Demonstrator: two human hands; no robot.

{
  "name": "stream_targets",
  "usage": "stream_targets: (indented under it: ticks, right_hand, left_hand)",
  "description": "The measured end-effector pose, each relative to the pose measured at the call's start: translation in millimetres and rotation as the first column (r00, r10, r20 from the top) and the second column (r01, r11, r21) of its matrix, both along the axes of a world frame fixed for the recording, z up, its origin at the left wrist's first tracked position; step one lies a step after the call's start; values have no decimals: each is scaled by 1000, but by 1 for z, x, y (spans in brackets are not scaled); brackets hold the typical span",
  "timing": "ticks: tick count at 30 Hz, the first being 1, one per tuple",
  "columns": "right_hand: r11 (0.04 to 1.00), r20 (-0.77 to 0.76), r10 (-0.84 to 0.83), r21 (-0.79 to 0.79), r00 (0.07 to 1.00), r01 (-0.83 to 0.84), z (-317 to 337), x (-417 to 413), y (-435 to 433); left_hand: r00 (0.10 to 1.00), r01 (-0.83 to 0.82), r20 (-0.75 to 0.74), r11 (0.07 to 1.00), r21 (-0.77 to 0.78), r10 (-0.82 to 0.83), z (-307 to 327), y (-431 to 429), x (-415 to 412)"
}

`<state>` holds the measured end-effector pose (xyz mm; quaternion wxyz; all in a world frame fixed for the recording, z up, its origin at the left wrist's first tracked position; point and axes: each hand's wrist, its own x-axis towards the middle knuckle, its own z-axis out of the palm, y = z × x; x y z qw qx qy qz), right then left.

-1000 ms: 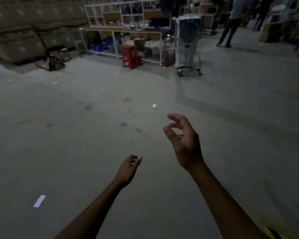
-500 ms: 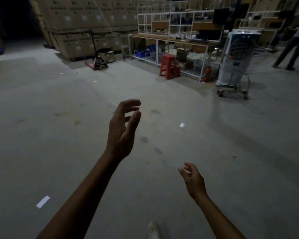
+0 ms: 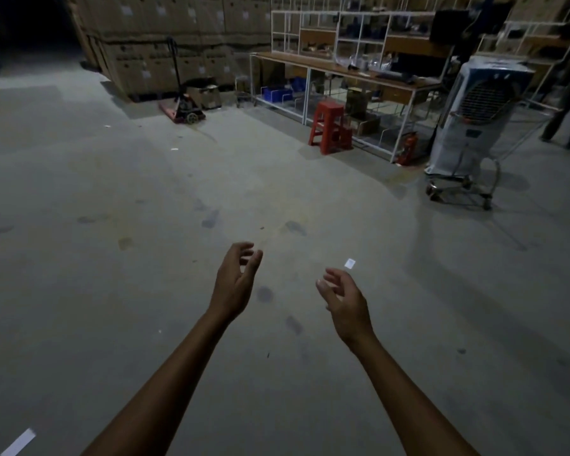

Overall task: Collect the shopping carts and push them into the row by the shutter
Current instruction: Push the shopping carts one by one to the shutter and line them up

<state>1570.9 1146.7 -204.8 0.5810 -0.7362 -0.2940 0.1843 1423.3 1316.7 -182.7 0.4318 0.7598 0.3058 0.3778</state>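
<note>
Head view, and both my hands are out in front of me with nothing in them: left hand (image 3: 234, 284) raised a little higher, fingers loosely curled, right hand (image 3: 343, 297) lower, fingers spread and relaxed, only bare concrete floor (image 3: 112, 291) under them. The one shopping cart (image 3: 464, 189) I can make out sits well ahead and off to my right, by the workbench (image 3: 343, 70), so my right hand is the nearer one. It's dim, but I see a low chrome frame on small wheels, running roughly across my view, with a tall white air cooler (image 3: 481, 103) standing on or right against it. I can't tell which end has the handle. No shutter or cart row in sight, so I reckon I walk right and forward first.
</note>
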Motion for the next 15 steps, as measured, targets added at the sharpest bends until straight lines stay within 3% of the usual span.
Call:
stream_targets:
  ticks: [7, 15]
  right_hand:
    - [967, 170, 139, 191, 976, -171, 77, 83, 115]
    - [909, 294, 178, 315, 939, -271, 106, 243, 265]
  left_hand:
    - [954, -30, -298, 986, -162, -20, -86, 112, 101]
    - [905, -97, -425, 976, -195, 4, -125, 263, 252]
